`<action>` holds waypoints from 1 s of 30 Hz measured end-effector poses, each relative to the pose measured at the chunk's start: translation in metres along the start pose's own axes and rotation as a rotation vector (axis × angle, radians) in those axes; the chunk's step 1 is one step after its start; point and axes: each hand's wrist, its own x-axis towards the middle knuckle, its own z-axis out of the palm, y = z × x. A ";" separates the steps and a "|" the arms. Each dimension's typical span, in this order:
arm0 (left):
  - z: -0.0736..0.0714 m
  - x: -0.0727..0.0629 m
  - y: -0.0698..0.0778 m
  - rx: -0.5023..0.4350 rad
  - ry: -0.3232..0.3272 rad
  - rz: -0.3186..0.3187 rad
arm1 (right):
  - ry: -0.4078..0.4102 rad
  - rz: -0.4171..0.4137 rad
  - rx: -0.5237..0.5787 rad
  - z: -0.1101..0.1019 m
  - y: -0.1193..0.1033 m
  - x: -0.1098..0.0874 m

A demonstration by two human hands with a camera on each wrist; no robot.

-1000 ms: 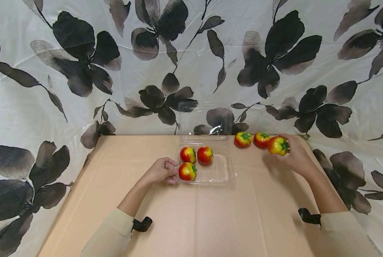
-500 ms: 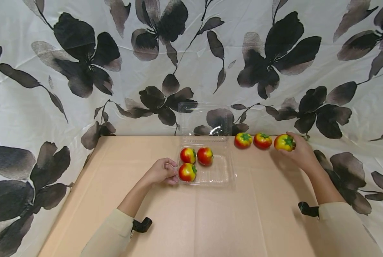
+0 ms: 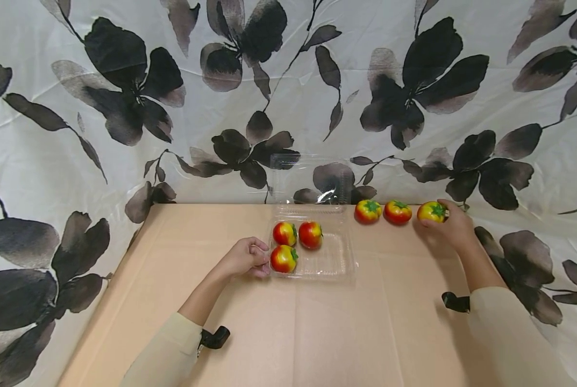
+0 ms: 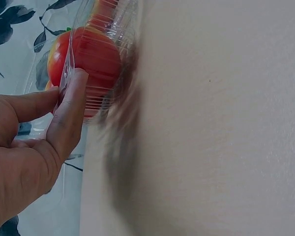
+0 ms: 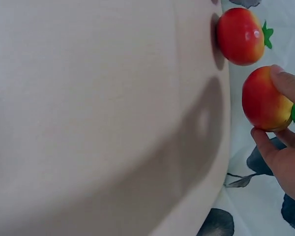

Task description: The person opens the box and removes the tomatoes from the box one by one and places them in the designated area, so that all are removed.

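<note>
A clear plastic clamshell box (image 3: 327, 263) lies with its lid (image 3: 312, 180) raised against the backdrop. Three red-and-yellow tomatoes sit in its left and middle part, one of them at the front left (image 3: 284, 259). My left hand (image 3: 243, 258) pinches the box's left rim between thumb and fingers; the left wrist view shows the thumb and finger on the plastic wall beside a tomato (image 4: 96, 56). At the back right, my right hand (image 3: 455, 223) grips another tomato (image 5: 265, 101), thumb on one side and fingers on the other, a little apart from its shadow on the table.
Two more tomatoes, one nearer the box (image 3: 368, 212) and one (image 3: 397, 213) beside the held one, stand along the table's back edge. Behind the tan table (image 3: 317, 333) hangs a white cloth (image 3: 317, 102) with dark flowers.
My right hand has moved slightly to the right with its tomato, which overlapped its neighbour in view before and now shows a gap from it. The left hand stays at the box rim.
</note>
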 end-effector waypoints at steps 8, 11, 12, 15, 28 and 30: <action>-0.001 0.002 0.002 0.005 0.000 0.000 | -0.009 0.129 0.064 -0.001 0.006 0.012; -0.002 0.001 0.002 0.007 0.003 -0.004 | -0.010 0.155 0.081 0.001 0.008 0.016; -0.002 0.001 0.002 0.009 0.003 -0.004 | -0.010 0.165 0.085 0.002 0.008 0.017; -0.002 0.000 0.004 0.017 0.001 -0.008 | -0.010 0.194 0.108 0.007 0.010 0.021; -0.003 -0.003 0.005 0.009 -0.002 -0.009 | 0.070 0.240 0.100 0.021 0.002 0.028; -0.003 -0.002 0.005 0.009 -0.004 -0.011 | 0.081 0.238 0.104 0.022 0.002 0.028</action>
